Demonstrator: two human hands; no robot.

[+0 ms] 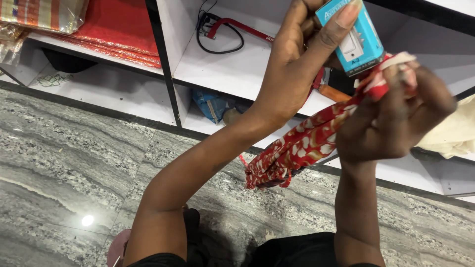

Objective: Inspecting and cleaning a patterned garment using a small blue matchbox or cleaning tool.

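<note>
Left hand (297, 54) pinches a small blue box (354, 37), raised before the white shelf (232, 69). Right hand (396, 113) is clenched on one end of a red patterned cloth (302, 146), which hangs down-left over the floor (64, 163). Step in hand, by appearance: bringing box and cloth together. Next calls for a steady box.
</note>
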